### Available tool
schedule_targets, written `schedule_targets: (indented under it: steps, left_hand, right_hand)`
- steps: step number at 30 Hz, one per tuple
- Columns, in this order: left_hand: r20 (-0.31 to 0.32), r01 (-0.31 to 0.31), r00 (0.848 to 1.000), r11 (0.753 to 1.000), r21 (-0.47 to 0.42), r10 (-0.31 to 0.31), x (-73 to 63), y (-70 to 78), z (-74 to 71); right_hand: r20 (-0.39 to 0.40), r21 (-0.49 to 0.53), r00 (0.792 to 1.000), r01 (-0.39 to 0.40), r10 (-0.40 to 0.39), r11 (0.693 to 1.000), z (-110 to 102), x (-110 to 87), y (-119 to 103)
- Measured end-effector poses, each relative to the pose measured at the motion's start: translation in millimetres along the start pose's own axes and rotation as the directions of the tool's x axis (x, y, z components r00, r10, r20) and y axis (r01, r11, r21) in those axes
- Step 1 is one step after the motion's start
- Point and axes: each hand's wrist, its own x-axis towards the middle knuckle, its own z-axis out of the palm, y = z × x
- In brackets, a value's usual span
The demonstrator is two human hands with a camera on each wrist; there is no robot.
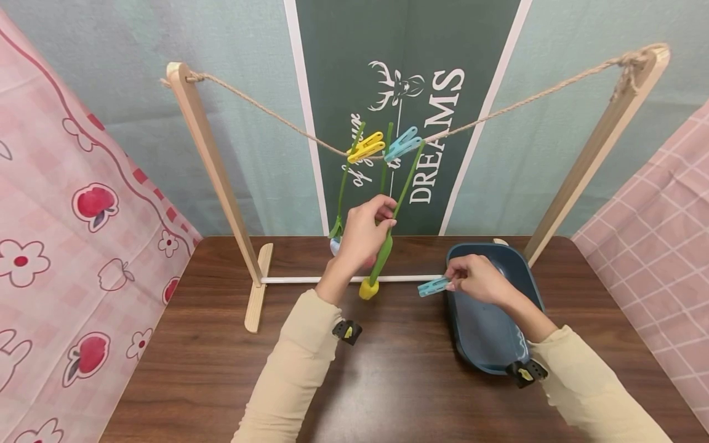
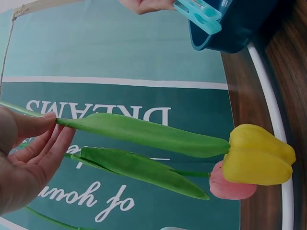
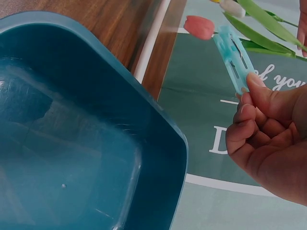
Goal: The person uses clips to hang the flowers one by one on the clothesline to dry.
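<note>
My left hand (image 1: pixel 365 229) pinches the green stem of a yellow tulip (image 2: pixel 259 154), whose bloom hangs downward and whose stem end reaches near the rope. Between the thumb and fingers of my right hand (image 1: pixel 479 278) is a light blue clothespin (image 3: pixel 234 60), held over the left rim of the blue basin (image 1: pixel 495 368). A yellow clothespin (image 1: pixel 365 147) and another blue clothespin (image 1: pixel 403 144) sit on the sagging rope (image 1: pixel 266 112). Stems hang at both. A pink tulip (image 3: pixel 199 27) and a whitish tulip (image 3: pixel 232 7) hang upside down behind my left hand.
Two wooden posts, left (image 1: pixel 213 172) and right (image 1: pixel 598 154), carry the rope. A white rod (image 1: pixel 299 280) runs low between them above the brown table (image 1: pixel 388 381). Behind stands a green curtain with lettering; pink patterned cloth (image 1: pixel 88 277) borders the left side.
</note>
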Motion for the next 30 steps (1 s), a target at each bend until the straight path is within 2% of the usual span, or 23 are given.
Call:
schedule_targets:
  steps: [15, 30]
  left_hand:
    - [-0.006, 0.027, 1.000, 1.000, 0.009, -0.026, 5.1, 5.6, 1.1]
    - [-0.019, -0.012, 1.000, 1.000, 0.020, 0.012, 10.3, 12.1, 1.7]
  right_hand:
    - [0.012, 0.014, 1.000, -0.001, 0.001, 1.000, -1.5, -1.3, 1.1]
    - [0.018, 0.018, 1.000, 0.001, -0.001, 1.000, -2.2, -1.6, 0.2]
